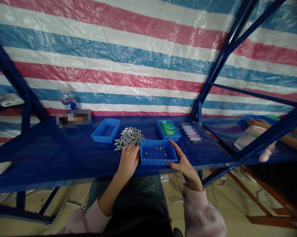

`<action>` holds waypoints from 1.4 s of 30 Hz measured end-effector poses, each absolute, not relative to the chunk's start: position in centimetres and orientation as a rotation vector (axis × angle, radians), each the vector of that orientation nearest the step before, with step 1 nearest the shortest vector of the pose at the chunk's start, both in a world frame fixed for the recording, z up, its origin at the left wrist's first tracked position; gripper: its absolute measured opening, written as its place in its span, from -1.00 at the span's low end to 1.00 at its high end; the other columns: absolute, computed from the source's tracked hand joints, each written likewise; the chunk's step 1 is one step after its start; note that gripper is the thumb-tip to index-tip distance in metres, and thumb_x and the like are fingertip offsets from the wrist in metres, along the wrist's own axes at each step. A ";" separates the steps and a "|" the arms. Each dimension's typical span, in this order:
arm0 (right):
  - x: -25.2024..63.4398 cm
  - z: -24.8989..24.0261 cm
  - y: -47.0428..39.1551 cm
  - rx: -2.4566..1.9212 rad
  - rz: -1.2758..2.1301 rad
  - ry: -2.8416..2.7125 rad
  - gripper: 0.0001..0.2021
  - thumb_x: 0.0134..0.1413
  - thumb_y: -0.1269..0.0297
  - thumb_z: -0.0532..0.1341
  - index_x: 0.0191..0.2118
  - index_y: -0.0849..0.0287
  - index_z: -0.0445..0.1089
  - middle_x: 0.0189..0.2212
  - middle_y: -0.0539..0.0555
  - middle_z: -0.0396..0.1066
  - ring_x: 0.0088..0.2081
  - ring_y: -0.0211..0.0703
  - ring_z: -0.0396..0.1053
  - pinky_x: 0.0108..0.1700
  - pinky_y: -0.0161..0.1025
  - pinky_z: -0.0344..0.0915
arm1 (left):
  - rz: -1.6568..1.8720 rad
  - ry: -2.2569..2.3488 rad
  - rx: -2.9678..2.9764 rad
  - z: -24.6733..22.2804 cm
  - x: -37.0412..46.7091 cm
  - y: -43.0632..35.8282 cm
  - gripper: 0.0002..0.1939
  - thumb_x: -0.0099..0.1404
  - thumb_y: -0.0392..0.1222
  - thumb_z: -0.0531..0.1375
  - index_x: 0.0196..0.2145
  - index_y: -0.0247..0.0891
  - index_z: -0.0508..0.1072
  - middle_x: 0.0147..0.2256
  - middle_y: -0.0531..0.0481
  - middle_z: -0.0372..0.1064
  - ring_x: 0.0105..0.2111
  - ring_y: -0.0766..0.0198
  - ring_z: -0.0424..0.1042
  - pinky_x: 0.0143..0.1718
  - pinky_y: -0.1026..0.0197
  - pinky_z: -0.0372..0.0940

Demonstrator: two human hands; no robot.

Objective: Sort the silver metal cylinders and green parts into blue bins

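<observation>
Gripping a blue box (154, 162) of screws (160, 148) near the table's (64, 158) edge with the right hand (184, 161); curling the left hand (129, 161) beside it, perhaps touching; probably handling light, stiff and slick, inviting a level hold at both ends.

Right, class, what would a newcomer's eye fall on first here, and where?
Probably the sheet, whose glossy red, white and blue stripes fill the background. Next, on the blue table, the silvery heap of metal parts just beyond the left hand. Then the bright green packets in a tray behind the one gripped by the right hand.
</observation>
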State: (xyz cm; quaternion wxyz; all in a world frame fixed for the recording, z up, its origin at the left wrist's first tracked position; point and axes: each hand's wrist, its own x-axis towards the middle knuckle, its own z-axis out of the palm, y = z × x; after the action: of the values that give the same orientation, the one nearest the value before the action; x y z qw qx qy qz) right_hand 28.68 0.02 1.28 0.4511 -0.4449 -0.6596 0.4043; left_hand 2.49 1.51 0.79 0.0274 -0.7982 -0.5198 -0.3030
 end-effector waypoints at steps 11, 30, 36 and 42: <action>28.8 1.1 0.1 -1.087 0.991 -1.629 -0.06 -0.15 0.11 0.41 0.33 0.04 -0.06 0.31 0.14 0.00 0.31 0.14 -0.04 0.28 0.04 -0.02 | -1.217 -1.553 -2.247 0.6 2.5 1.6 -0.82 0.30 -0.38 0.11 -0.16 -0.24 0.39 -0.26 -0.04 0.52 -0.23 0.13 0.46 -0.05 0.02 0.21; 28.8 1.1 0.1 -1.081 0.993 -1.623 -0.05 -0.17 0.09 0.41 0.33 0.04 -0.05 0.31 0.15 0.00 0.31 0.14 -0.03 0.28 0.03 -0.02 | -1.669 -1.099 -2.420 1.2 2.5 1.1 -0.86 0.29 -0.32 0.19 -0.19 -0.17 0.47 -0.31 0.04 0.52 -0.27 0.25 0.44 -0.16 0.16 0.29; 28.8 1.0 0.1 -1.072 1.001 -1.620 -0.06 -0.15 0.11 0.41 0.33 0.02 -0.05 0.31 0.13 0.01 0.30 0.12 -0.02 0.29 0.04 -0.04 | -1.600 -1.233 -2.386 1.7 2.5 0.9 -0.87 0.32 -0.28 0.15 -0.20 -0.17 0.47 -0.20 0.00 0.52 -0.16 0.22 0.44 -0.06 0.10 0.27; 28.6 1.4 -0.1 -1.086 1.016 -1.607 -0.05 -0.16 0.08 0.41 0.33 0.02 -0.05 0.31 0.13 0.02 0.29 0.14 0.01 0.29 0.05 -0.02 | -1.230 -1.591 -2.231 0.5 2.4 1.6 -0.69 0.31 -0.35 0.06 -0.04 -0.20 0.44 0.00 -0.14 0.42 0.02 0.01 0.35 0.01 -0.06 0.24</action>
State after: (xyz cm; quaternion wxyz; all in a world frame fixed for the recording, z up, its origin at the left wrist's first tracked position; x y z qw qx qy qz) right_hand 28.63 -0.06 1.38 0.4580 -0.4409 -0.6524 0.4126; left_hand 2.43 1.58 0.52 0.0688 -0.7411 -0.5284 -0.4086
